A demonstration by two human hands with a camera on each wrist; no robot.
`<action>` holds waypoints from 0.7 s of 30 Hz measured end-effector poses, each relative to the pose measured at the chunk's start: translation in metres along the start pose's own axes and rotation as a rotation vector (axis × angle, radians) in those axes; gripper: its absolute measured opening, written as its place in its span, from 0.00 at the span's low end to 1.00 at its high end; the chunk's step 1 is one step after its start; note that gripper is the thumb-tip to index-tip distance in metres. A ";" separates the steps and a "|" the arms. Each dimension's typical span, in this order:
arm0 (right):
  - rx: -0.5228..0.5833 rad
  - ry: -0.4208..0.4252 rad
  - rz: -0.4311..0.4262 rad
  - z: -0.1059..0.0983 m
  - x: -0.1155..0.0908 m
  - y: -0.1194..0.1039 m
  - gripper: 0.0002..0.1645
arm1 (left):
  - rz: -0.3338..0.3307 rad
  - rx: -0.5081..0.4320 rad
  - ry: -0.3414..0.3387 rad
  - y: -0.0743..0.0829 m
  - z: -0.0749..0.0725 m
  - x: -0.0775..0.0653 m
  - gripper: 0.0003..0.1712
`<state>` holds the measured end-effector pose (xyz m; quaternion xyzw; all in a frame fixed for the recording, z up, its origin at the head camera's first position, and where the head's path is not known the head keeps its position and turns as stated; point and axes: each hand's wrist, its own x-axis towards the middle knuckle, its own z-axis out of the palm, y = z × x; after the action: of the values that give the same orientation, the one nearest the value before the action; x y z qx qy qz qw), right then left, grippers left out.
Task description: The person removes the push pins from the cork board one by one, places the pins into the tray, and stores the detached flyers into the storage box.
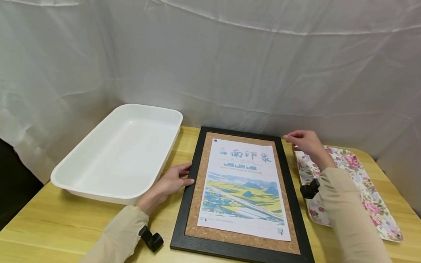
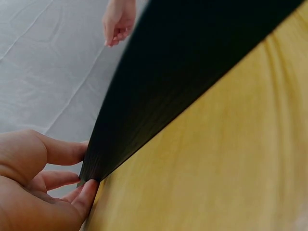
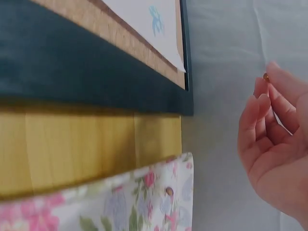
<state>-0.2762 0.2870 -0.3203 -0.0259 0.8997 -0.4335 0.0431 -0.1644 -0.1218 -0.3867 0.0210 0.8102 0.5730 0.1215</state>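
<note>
On the table lies a black-framed cork board bearing a printed landscape poster. My left hand holds the board's left edge, the thumb overlapping the frame's top and the fingertips against its side. The left wrist view shows those fingers bunched at the dark frame. My right hand hangs over the board's far right corner. In the right wrist view its thumb and index finger pinch a small gold pushpin. A dark blue pin sits in the poster's upper left corner.
To the left stands a deep white plastic tray, close to my left forearm. Under my right forearm lies a floral tray, with a small gold piece on it in the right wrist view. A pale curtain hangs behind the table.
</note>
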 end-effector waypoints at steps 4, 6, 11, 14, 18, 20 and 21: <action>-0.021 0.003 0.011 -0.008 -0.004 0.007 0.33 | 0.001 -0.003 0.001 0.000 -0.001 0.000 0.36; -0.030 0.007 0.014 -0.012 -0.005 0.012 0.33 | 0.000 -0.004 0.001 0.000 -0.001 0.000 0.36; -0.049 0.034 0.026 -0.020 -0.008 0.026 0.31 | -0.006 -0.004 0.004 -0.001 -0.002 0.000 0.36; -0.067 0.050 0.037 -0.024 -0.010 0.034 0.31 | -0.007 -0.001 0.008 -0.001 -0.002 -0.001 0.36; -0.076 0.068 0.050 -0.030 -0.013 0.045 0.32 | -0.002 0.006 0.011 -0.001 -0.003 -0.001 0.36; -0.056 0.079 0.056 -0.034 -0.013 0.052 0.32 | -0.003 0.009 0.013 -0.001 -0.003 -0.002 0.36; -0.039 0.080 0.056 -0.036 -0.013 0.056 0.31 | -0.004 0.010 0.015 -0.001 -0.003 -0.002 0.36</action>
<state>-0.2670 0.3510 -0.3414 0.0160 0.9094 -0.4152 0.0188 -0.1634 -0.1253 -0.3865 0.0157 0.8140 0.5689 0.1164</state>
